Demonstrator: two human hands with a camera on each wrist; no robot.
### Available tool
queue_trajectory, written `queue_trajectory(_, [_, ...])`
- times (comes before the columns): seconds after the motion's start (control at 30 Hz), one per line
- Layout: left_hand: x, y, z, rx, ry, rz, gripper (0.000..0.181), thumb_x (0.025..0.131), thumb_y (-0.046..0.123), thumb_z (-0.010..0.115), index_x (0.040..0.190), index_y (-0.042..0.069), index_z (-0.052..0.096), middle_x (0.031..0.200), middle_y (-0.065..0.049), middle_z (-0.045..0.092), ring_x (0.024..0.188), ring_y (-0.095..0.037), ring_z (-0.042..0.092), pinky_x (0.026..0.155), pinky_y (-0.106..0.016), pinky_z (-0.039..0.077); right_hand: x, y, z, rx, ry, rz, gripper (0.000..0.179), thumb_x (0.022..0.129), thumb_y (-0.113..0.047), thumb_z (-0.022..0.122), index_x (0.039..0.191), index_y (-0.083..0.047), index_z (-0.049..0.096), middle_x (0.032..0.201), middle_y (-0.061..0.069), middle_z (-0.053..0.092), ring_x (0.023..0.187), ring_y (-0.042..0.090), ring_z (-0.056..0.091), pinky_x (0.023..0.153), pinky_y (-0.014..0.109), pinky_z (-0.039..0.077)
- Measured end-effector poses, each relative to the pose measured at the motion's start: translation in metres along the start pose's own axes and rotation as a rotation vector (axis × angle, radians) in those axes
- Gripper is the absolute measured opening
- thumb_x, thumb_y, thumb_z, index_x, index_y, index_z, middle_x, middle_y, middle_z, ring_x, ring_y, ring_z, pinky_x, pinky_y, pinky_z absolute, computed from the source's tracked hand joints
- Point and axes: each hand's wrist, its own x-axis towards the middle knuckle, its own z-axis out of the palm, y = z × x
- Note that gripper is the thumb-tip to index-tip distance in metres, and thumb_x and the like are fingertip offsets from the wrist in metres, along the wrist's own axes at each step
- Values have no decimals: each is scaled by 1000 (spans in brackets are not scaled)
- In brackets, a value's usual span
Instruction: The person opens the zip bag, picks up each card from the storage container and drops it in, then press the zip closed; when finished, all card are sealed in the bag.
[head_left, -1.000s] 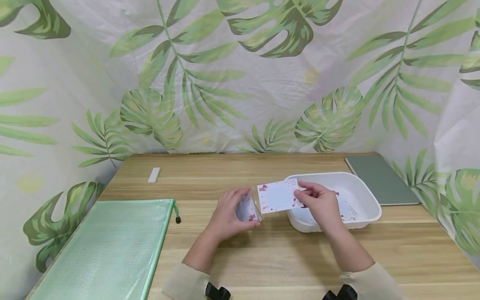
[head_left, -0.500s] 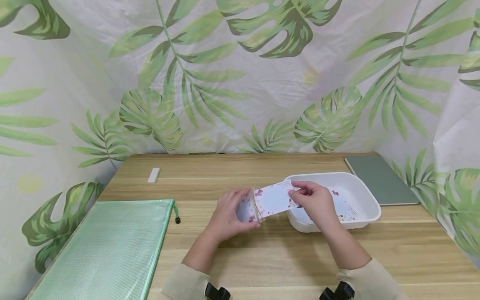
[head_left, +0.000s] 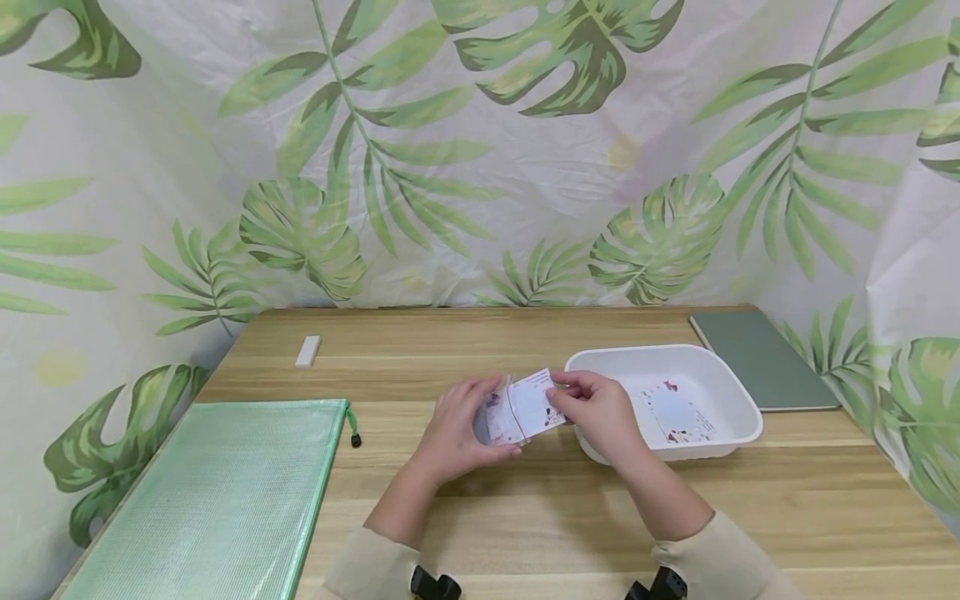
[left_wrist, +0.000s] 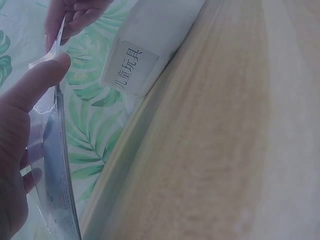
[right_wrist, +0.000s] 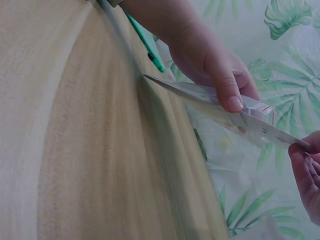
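My left hand point(head_left: 450, 437) grips a clear zip bag point(right_wrist: 200, 97) by its edges, above the middle of the table. Thin printed cards or sheets show inside the bag. Opposite it, my right hand point(head_left: 603, 417) pinches the right end of a white card point(head_left: 534, 404) with small reddish prints and lines of text. Most of that card lies within the bag's mouth, its right end sticking out. A red seal line crosses over the card. The left wrist view shows the left thumb point(left_wrist: 45, 80) on the near side of the bag and fingertips behind it.
A white plastic tub point(head_left: 697, 452) to the right holds a similar printed card point(head_left: 678, 412); a paper label point(left_wrist: 132, 65) is on its side. Behind it lies a grey-green notebook point(head_left: 765, 358). A mint mesh zip pouch point(head_left: 202, 492) lies left, a small white block point(head_left: 307, 351) beyond.
My right hand has moved left, away from over the tub, sliding the card further into the bag. The card now tilts more. My left hand has stayed in place.
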Motion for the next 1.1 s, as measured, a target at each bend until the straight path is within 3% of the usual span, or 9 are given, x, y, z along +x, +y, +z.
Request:
queue_trajectory(0.27, [1, -1, 0, 3, 6, 11, 89, 63, 42, 86, 139, 11, 52, 130, -11, 59, 122, -31, 52, 102, -50, 39, 3, 10, 8, 131, -118, 16, 30, 88, -5, 66, 116, 8, 67, 83, 7, 69, 68, 6, 61, 64, 19, 55])
queue_trajectory(0.53, [1, 1, -1, -19, -5, -12, 88, 63, 39, 87, 139, 12, 52, 131, -10, 59, 124, -31, 51, 103, -50, 39, 6, 18, 14, 151, -235, 22, 31, 88, -8, 68, 114, 7, 68, 81, 4, 69, 64, 9, 62, 63, 23, 56])
queue_trajectory(0.7, [1, 2, -1, -23, -1, -4, 87, 63, 38, 87, 139, 12, 53, 131, -9, 59, 124, -31, 51, 102, -50, 39, 7, 16, 19, 100, -249, 18, 30, 87, -12, 70, 112, 5, 70, 75, 0, 65, 63, 11, 59, 62, 25, 55])
queue_trajectory(0.93, [0, 1, -1, -28, 0, -3, 87, 64, 40, 86, 139, 11, 53, 131, -9, 59, 123, -31, 51, 102, -51, 39, 9, 16, 27, 20, -258, 35, 25, 86, -14, 71, 107, -2, 74, 67, -4, 55, 57, 8, 48, 53, 20, 43])
queue_trajectory(1.1, [-1, 1, -1, -29, 8, 6, 88, 63, 40, 87, 138, 10, 53, 130, -10, 59, 122, -32, 52, 102, -51, 39, 8, 15, 26, 14, -250, 36, 24, 86, -15, 71, 107, -4, 75, 67, -5, 56, 56, 9, 47, 50, 20, 41])
